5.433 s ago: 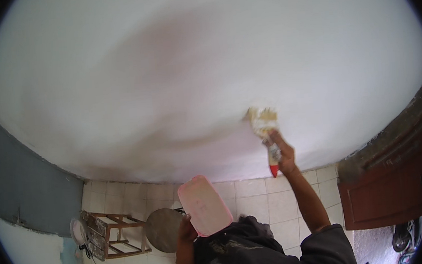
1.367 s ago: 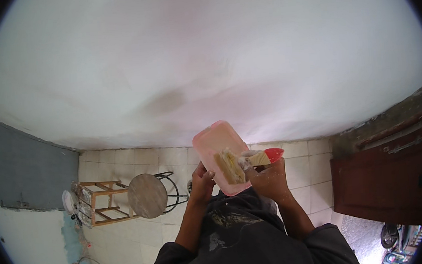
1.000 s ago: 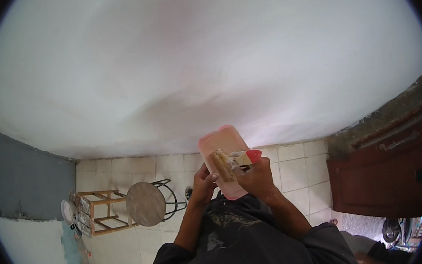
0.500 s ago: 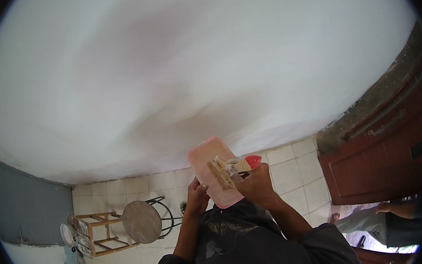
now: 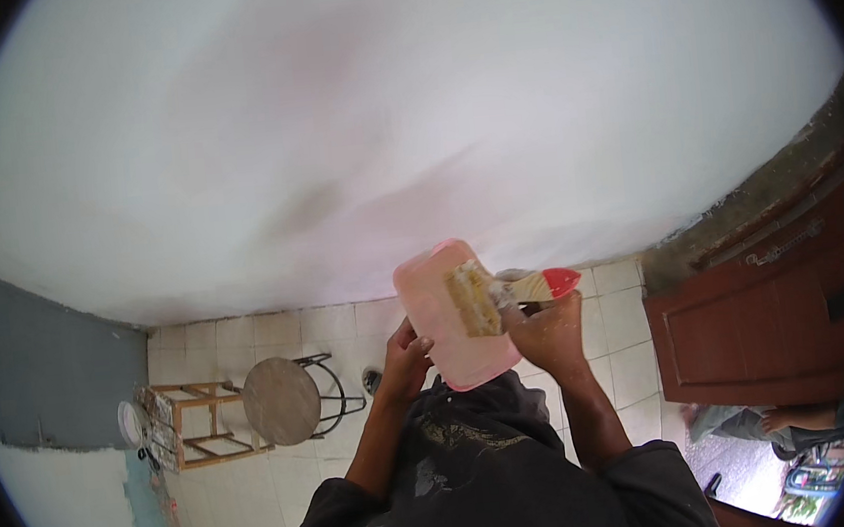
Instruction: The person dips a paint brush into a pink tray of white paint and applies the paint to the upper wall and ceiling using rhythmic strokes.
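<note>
My left hand [image 5: 407, 363] grips the near left edge of a shallow pink plastic tray [image 5: 434, 315], thumb over its rim. My right hand [image 5: 551, 333] is closed around the handle of a wide paintbrush [image 5: 475, 300]. The brush has pale yellowish bristles and a light handle with a red end that sticks out past my fingers. Its bristles are over the tray; whether they touch its surface I cannot tell. White smears mark my right hand and the brush. Both hands are in front of my dark, stained shirt [image 5: 481, 479].
A white wall [image 5: 529, 104] with faint darker patches rises ahead. At left stand a round stool [image 5: 282, 401], a wooden frame stool [image 5: 195, 425] and a white bucket [image 5: 132, 424]. A red-brown door [image 5: 750, 335] is at right, with another person's hand [image 5: 797, 418] beside it. Pale tiles [image 5: 608, 322] cover the floor.
The tray and both hands have shifted up and to the right in view. The brush has moved with them, its red end now farther right. The person near the door shows less.
</note>
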Demonstrator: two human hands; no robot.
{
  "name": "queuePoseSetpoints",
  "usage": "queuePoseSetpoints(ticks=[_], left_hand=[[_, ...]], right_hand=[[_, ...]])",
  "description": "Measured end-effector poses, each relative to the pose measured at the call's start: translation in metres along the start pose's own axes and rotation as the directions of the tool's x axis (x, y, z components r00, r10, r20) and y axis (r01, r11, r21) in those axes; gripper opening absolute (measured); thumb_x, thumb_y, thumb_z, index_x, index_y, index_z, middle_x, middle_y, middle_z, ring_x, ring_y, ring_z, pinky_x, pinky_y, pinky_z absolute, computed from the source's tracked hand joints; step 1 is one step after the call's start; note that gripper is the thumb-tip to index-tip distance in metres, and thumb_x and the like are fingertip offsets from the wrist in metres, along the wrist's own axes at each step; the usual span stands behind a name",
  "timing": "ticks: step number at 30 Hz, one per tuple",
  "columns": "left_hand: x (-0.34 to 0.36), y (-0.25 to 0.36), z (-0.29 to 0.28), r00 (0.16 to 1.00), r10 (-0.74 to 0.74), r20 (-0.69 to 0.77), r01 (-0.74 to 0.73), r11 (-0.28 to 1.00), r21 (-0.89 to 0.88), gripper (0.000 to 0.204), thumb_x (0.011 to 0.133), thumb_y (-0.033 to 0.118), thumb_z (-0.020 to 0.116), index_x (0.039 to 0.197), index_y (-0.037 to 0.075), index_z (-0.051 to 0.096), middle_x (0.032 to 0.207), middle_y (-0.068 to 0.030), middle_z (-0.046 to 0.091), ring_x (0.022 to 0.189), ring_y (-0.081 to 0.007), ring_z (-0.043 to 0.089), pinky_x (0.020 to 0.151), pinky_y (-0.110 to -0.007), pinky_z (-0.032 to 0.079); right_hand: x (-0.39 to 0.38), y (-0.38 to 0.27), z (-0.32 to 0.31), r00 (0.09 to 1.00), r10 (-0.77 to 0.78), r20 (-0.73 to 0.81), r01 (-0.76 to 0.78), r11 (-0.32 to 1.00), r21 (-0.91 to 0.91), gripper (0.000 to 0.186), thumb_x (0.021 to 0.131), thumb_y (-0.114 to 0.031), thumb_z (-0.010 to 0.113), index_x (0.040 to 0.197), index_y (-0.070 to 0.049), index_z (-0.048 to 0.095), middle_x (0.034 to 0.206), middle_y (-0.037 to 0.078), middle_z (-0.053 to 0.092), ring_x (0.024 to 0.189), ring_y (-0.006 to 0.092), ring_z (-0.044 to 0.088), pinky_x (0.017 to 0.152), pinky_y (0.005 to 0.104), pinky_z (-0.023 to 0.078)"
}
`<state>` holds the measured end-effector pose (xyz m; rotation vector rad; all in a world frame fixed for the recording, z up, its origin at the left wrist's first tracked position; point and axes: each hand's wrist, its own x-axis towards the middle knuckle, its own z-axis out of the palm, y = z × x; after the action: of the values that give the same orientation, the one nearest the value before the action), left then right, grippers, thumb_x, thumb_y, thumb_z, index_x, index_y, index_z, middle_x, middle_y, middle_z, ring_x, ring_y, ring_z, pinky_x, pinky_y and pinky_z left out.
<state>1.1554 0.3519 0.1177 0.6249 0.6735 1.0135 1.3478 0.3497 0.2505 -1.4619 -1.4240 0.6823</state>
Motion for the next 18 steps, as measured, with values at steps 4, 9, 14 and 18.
queuePoseSetpoints(ticks=[4, 9, 14, 18], left_hand=[[-0.009, -0.003, -0.002, 1.0, 0.005, -0.011, -0.005, 1.0, -0.003, 0.064, 0.074, 0.022, 0.066, 0.129, 0.002, 0.041, 0.116, -0.0084, 0.055, 0.102, -0.0195, 0.057, 0.08, -0.037, 0.054], [-0.016, -0.007, 0.0, 1.0, 0.005, -0.024, -0.005, 1.0, 0.004, 0.065, 0.074, 0.018, 0.067, 0.13, 0.001, 0.038, 0.118, -0.0088, 0.053, 0.103, -0.0203, 0.057, 0.081, -0.036, 0.054], [-0.024, -0.012, 0.006, 0.999, 0.028, 0.034, -0.028, 1.0, -0.001, 0.068, 0.075, 0.016, 0.068, 0.133, 0.0, 0.036, 0.123, -0.009, 0.05, 0.105, -0.0205, 0.056, 0.083, -0.036, 0.053], [-0.032, -0.017, 0.008, 0.998, 0.034, 0.054, -0.036, 0.998, 0.048, 0.068, 0.075, 0.014, 0.068, 0.133, -0.002, 0.035, 0.126, -0.0092, 0.048, 0.107, -0.02, 0.055, 0.084, -0.034, 0.052]], right_hand=[[-0.005, -0.007, 0.001, 0.998, 0.06, -0.014, -0.059, 0.998, 0.038, 0.014, 0.077, 0.001, 0.065, 0.09, 0.007, 0.065, 0.076, 0.01, 0.068, 0.066, 0.0094, 0.063, 0.056, 0.0239, 0.051], [-0.016, -0.003, 0.015, 0.996, 0.079, 0.039, -0.084, 0.987, 0.14, 0.015, 0.078, 0.0, 0.066, 0.09, 0.007, 0.065, 0.076, 0.01, 0.068, 0.066, 0.009, 0.063, 0.057, 0.0231, 0.051], [-0.022, -0.002, 0.03, 0.996, 0.078, 0.037, -0.082, 0.99, 0.112, 0.015, 0.078, -0.005, 0.067, 0.089, 0.005, 0.065, 0.072, 0.01, 0.067, 0.065, 0.0108, 0.064, 0.055, 0.0256, 0.051], [-0.025, -0.004, 0.035, 0.994, 0.078, 0.074, -0.074, 0.995, -0.061, 0.016, 0.078, -0.008, 0.067, 0.088, 0.004, 0.066, 0.068, 0.011, 0.066, 0.063, 0.0133, 0.065, 0.054, 0.0272, 0.05]])
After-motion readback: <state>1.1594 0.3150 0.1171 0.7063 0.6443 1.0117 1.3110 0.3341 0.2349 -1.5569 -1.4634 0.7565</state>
